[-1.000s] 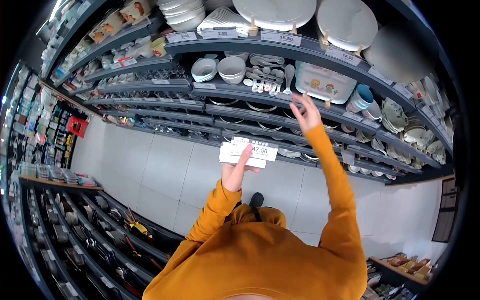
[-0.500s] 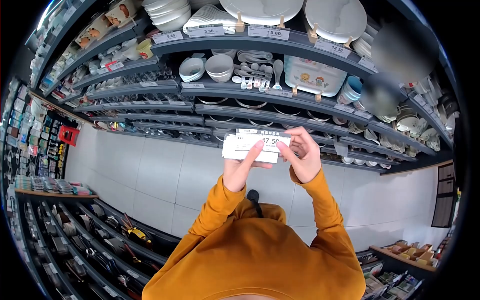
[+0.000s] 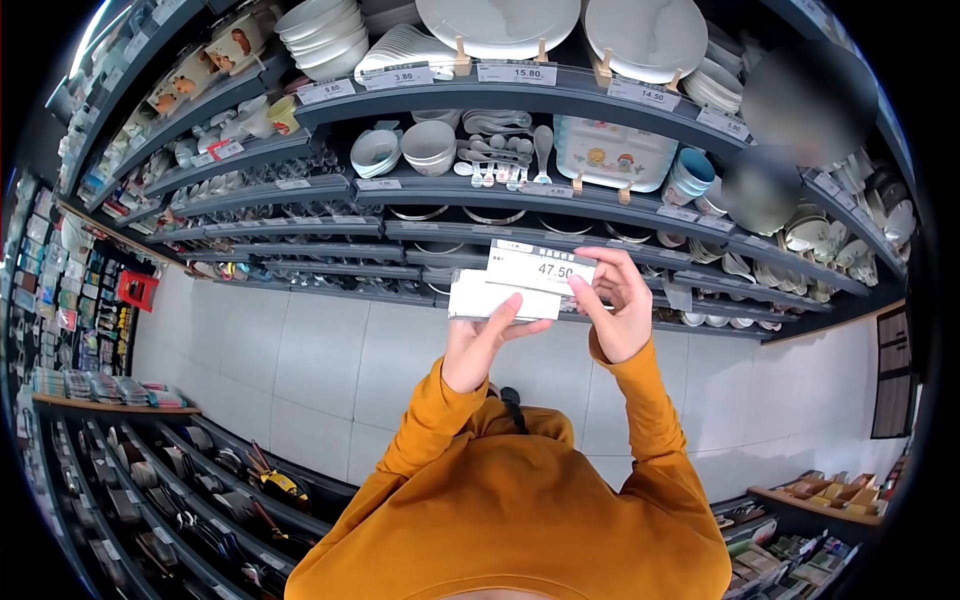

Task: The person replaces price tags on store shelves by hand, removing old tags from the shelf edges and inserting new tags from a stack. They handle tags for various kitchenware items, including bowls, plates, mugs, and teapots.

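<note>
Price tag, white with 47.50 printed on it, is up in front of the dark shelving, pinched at its right end by the right hand. Thumb and fingers are closed on that edge, and the tag tilts slightly, its left end overlapping the top of the stack of white cards. That stack sits in the left hand, fingers wrapped underneath and thumb pressed against the front, so both hands are gripping. The two hands are close together, side by side, raised at about the level of the lower shelves, with the orange sleeves running back toward the camera.

Right behind the tag, the shelves carry metal bowls on the tiers just beyond the fingers. Higher up there is a pair of white bowls, a cluster of spoons beside them, and a white tray with cartoon animals propped upright. On the top tier, large pale plates stand on wooden stands, with price strips along the shelf edge reading 3.80, 15.80 and 14.50. Stacked blue cups sit to the right of the tray. Below the hands lies the pale tiled floor.
</note>
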The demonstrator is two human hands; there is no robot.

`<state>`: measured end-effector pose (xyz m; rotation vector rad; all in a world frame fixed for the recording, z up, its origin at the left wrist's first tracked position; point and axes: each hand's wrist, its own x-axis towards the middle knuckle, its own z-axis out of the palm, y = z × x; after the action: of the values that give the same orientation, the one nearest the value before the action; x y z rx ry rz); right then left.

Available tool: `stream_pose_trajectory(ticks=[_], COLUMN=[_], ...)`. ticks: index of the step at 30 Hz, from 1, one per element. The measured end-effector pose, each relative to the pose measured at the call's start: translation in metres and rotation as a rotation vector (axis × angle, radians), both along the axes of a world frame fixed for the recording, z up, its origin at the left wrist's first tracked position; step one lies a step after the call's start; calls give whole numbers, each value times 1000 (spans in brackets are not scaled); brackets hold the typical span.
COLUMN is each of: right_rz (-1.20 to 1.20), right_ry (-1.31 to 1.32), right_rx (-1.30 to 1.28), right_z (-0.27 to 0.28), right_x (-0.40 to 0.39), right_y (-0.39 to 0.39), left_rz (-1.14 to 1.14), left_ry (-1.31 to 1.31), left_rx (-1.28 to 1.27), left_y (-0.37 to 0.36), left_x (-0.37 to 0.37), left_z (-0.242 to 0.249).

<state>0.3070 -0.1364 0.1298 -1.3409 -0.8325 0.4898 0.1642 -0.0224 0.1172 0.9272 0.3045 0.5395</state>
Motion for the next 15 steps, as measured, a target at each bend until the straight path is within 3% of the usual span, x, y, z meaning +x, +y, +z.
stream_pose_trajectory(ticks=[15], right_rz=[-14], right_ry=[-93], right_rx=[9], right_z=[-5], right_x=[-5], right_y=[0], left_rz=[178], left_ry=[125], left_rx=[107], left_y=[-3], left_x=[-3], left_z=[-15])
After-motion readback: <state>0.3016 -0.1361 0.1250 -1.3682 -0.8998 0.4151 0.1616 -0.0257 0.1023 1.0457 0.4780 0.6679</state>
